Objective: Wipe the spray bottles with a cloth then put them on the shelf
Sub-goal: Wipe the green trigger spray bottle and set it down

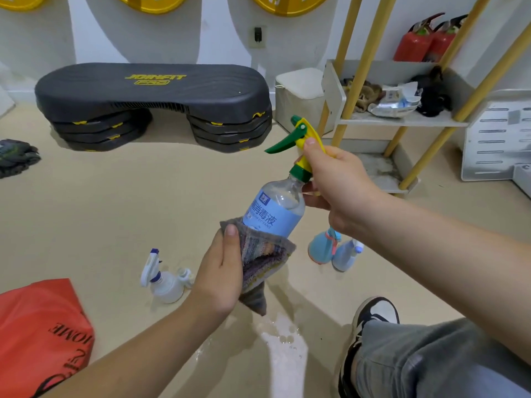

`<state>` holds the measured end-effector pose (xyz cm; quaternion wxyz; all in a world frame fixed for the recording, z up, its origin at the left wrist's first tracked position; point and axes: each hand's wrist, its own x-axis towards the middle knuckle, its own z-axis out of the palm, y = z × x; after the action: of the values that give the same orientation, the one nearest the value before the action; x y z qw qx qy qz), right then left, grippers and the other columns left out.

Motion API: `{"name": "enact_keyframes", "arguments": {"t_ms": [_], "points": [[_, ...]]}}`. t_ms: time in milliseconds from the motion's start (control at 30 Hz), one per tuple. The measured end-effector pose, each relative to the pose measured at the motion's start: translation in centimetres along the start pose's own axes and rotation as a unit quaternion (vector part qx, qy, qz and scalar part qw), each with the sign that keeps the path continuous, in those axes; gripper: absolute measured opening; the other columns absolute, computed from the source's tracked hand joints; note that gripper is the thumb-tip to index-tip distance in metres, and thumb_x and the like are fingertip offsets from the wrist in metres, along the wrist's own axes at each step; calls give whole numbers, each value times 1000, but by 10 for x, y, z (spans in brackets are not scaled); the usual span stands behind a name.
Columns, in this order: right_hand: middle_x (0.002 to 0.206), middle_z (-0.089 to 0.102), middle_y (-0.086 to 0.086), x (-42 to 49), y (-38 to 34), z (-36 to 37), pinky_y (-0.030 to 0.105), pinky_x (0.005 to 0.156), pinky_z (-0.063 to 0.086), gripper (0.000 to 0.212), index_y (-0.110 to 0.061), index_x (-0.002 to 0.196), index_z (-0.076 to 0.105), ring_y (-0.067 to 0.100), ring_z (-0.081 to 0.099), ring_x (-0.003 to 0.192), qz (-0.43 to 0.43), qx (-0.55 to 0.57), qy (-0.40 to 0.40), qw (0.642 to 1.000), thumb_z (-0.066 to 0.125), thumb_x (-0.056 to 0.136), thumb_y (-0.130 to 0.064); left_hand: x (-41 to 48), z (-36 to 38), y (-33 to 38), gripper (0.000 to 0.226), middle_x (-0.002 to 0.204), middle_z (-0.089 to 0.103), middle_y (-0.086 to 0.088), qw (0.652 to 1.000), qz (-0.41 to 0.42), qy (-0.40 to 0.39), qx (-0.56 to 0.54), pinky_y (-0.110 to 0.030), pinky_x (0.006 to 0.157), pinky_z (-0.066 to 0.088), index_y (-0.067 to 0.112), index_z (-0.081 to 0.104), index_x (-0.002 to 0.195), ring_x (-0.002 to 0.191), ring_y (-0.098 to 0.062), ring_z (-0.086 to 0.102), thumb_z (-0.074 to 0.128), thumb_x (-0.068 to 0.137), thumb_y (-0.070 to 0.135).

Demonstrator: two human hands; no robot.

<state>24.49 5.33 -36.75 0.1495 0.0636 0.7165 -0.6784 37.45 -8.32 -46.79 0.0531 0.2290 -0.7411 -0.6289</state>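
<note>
floor (pixel 143 202) | white sprayer (pixel 163 280) | two blue sprayers (pixel 333 249) | puddle (pixel 284 340)

The held spray bottle (pixel 275 209) is clear, glossy plastic with a smooth pale-blue label; its trigger head (pixel 298 137) is shiny green and yellow plastic. The cloth (pixel 263 261) is rough, ribbed, matt fabric. The step platform (pixel 155 90) at far left is matt black, finely grooved. The shelf (pixel 402 120) has smooth wood-coloured posts.
</note>
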Motion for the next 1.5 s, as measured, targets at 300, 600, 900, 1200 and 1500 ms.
{"name": "enact_keyframes", "arguments": {"t_ms": [300, 600, 900, 1200, 1500], "points": [[72, 64, -6, -30, 3, 16, 28, 66, 50, 36, -18, 84, 69, 12, 58, 65, -54, -53, -49, 996, 60, 101, -48, -21, 8, 35, 66, 143, 47, 15, 946, 226, 13, 231, -19, 93, 35, 30, 35, 154, 124, -3, 47, 26, 96, 59], [68, 55, -2, -31, 7, 24, 31, 66, 41, 42, -7, 84, 67, 14, 48, 62, -73, -69, -77, 992, 58, 103, -43, 11, -13, 51, 43, 94, 76, 11, 997, 35, -59, 25, -34, 88, 53, 32, 70, 98, 91, -8, 71, 35, 111, 54], [80, 65, -5, -19, 6, 16, 26, 66, 52, 33, -18, 88, 70, 11, 60, 70, -50, -51, -43, 997, 58, 103, -45, 14, 1, 43, 47, 87, 76, -7, 993, -120, 7, -11, -33, 75, 52, 14, 72, 92, 85, -24, 68, 39, 111, 42], [64, 51, -4, -31, 12, 26, 22, 56, 40, 44, -3, 87, 69, 5, 46, 56, -109, -66, -71, 989, 57, 104, -42, 12, -3, 58, 43, 86, 70, -2, 992, 108, 13, 57, -38, 81, 50, 18, 63, 89, 85, -22, 63, 34, 111, 40], [74, 62, -7, -17, 5, 9, 20, 60, 48, 34, -16, 92, 72, 0, 55, 56, -60, -13, -9, 998, 59, 102, -46, 7, 2, 22, 44, 104, 82, -9, 961, -240, -56, -129, -40, 89, 58, 14, 78, 106, 94, -27, 79, 48, 106, 46]]}}
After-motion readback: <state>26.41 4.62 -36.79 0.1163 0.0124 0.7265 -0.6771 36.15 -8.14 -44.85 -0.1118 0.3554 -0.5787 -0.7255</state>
